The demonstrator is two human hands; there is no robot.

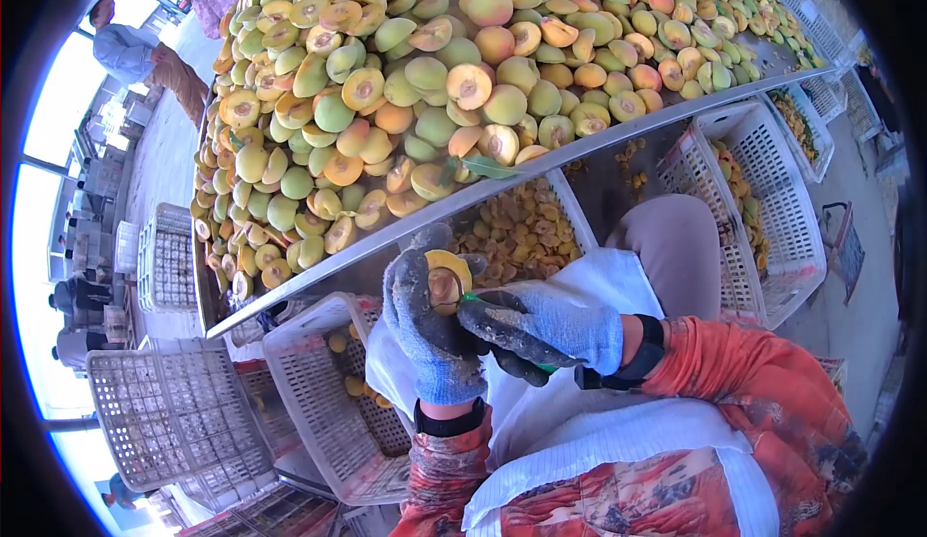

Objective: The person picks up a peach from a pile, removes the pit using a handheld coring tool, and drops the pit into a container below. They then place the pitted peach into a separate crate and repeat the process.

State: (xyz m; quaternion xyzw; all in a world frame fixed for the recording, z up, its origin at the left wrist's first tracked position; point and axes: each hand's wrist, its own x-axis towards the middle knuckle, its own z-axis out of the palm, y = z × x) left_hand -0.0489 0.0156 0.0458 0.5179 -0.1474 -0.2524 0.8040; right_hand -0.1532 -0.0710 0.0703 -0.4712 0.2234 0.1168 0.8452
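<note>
The person is pitting a peach half (446,281) over the crates. The left hand (430,329), gloved, is cupping the half with its fingers wrapped round the back, cut face turned up towards the camera, just below the edge of the steel table (618,131). The right hand (546,329), also gloved, is clenching a green-handled tool (470,297), whose tip is meeting the pit hollow; the blade itself is too small to make out. To do this well, the left hand should probably be keeping the half steady, fingers clear of the tip, while the right is scooping shallowly round the pit so little flesh is lost. The crate (570,204) of pitted halves is sitting just behind the hands. The heap (435,83) of halves is covering the table above.
</note>
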